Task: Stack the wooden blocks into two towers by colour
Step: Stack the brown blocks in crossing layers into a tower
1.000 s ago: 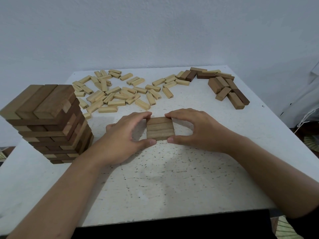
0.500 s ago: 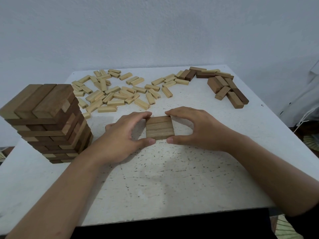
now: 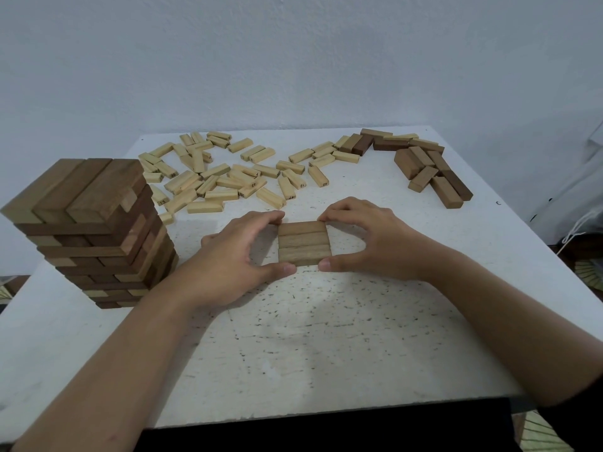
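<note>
**Item under work:** a flat layer of three brown rectangular wooden blocks (image 3: 303, 243), laid side by side with long faces touching, forms a near-square slab. It lies near the middle of the white speckled desk (image 3: 326, 337), directly in front of the person.

**Grips:** the left grip (image 3: 228, 259) bears on the layer's left ends and the right grip (image 3: 368, 243) on its right ends. Each pinches the set between a thumb at the near edge and a forefinger at the far edge, so both are grasping the layer. The slab appears to rest on the desk; whether it is lifted clear cannot be told.

**Surroundings:** a tall tower of brown wooden blocks in crossed layers (image 3: 94, 230) stands at the desk's left edge, well apart from the layer. A scatter of small pale wooden blocks (image 3: 222, 177) lies beyond the grips. A loose heap of dark brown blocks (image 3: 430, 171) lies at the far right.

**Assessment:** the step in hand appears to be squaring the three blocks before carrying them to the tower.

**Recommended practice:**
- Press inward evenly from both ends so the middle block cannot slip out.
- Hold the ends flush and lift level.
- Set the layer crosswise to the tower's top course.
- Land it gently: the tower's sides look slightly uneven, and a heavy landing could shift it.
</note>
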